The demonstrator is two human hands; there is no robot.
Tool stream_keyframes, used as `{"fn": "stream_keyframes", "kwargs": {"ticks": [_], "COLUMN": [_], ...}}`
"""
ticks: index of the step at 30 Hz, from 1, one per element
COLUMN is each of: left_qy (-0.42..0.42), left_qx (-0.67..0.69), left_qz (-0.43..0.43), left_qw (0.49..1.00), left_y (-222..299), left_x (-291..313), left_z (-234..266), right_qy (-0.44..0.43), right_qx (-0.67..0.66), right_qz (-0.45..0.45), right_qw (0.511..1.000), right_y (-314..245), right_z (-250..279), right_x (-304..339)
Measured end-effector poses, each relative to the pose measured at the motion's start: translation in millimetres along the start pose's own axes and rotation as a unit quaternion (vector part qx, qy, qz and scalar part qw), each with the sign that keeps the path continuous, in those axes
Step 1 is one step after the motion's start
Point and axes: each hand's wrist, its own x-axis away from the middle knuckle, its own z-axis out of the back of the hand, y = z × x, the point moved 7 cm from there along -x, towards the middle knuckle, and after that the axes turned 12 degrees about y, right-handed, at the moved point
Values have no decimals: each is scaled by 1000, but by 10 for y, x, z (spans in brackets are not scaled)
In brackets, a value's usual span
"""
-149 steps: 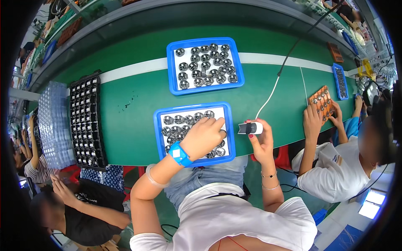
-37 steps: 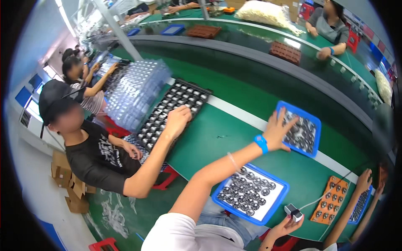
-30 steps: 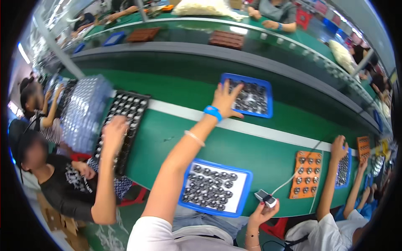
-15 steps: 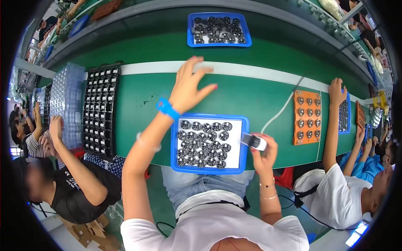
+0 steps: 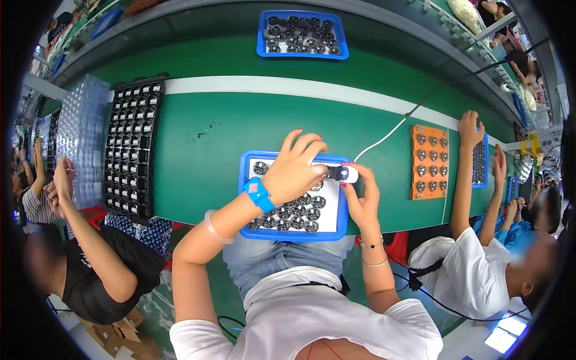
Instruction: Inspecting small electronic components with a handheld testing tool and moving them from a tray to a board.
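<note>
My right hand (image 5: 363, 195) is closed on a small white device (image 5: 349, 174) with a dark end, joined to a white cable (image 5: 380, 141). My left hand (image 5: 297, 168), with a blue band at its wrist, reaches over the tray; its fingers are spread and its thumb tip is at the device's dark end. Whether a small part sits between them is hidden. Under both hands lies a blue tray (image 5: 243, 180) lined with white, holding rows of small round black-and-silver parts (image 5: 297, 223). My left hand and forearm cover part of the rows.
At the back stands another blue tray (image 5: 261, 36) of similar parts. To the left lie a black tray (image 5: 144, 153) of small white-and-dark pieces and stacked clear plastic trays (image 5: 87, 132). An orange board (image 5: 429, 165) with round parts is at right. Co-workers' arms (image 5: 465, 174) flank me.
My left hand has come down from beyond the tray to the device. My right hand has raised the device slightly, toward the tray's upper right corner. The whole view has shifted a little.
</note>
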Motion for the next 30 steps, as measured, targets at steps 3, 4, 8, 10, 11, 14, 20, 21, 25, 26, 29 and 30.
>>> {"fn": "stream_keyframes", "kwargs": {"ticks": [3,4,8,10,11,14,20,21,25,26,29,30], "left_qy": [-3,-9,-4,-4,-5,15,-2,-3,-30,-22,-23,-23], "left_qx": [-13,-23,-14,-4,6,17,57,57,32,39,59,60], "left_qz": [-8,-11,-22,-21,-19,-6,16,16,-12,-12,-12,-13], "left_qw": [1000,1000,1000,1000,1000,1000,998,998,999,999,998,998], "left_y": [25,15,28,29,30,-7,63,79,127,128,187,189], "left_x": [-55,-60,-84,-76,-71,-5,119,125,145,138,91,86], "left_z": [-47,-65,-120,-150,-160,-86,110,116,18,4,21,7], "right_qy": [122,146,69,-47,-53,-57,-28,-43,9,52,150,174], "right_qx": [-145,-223,-188,-30,-10,25,-7,1,-97,-165,-241,-267], "right_qz": [-73,-82,-29,34,32,45,23,28,-64,-95,-132,-138], "right_qw": [979,960,979,998,998,997,999,999,993,980,950,938], "right_y": [148,123,13,-128,-133,-161,-102,-100,114,163,167,183], "right_z": [111,174,246,146,89,17,53,49,91,130,328,376], "right_x": [105,117,132,85,95,89,78,84,202,243,240,257]}}
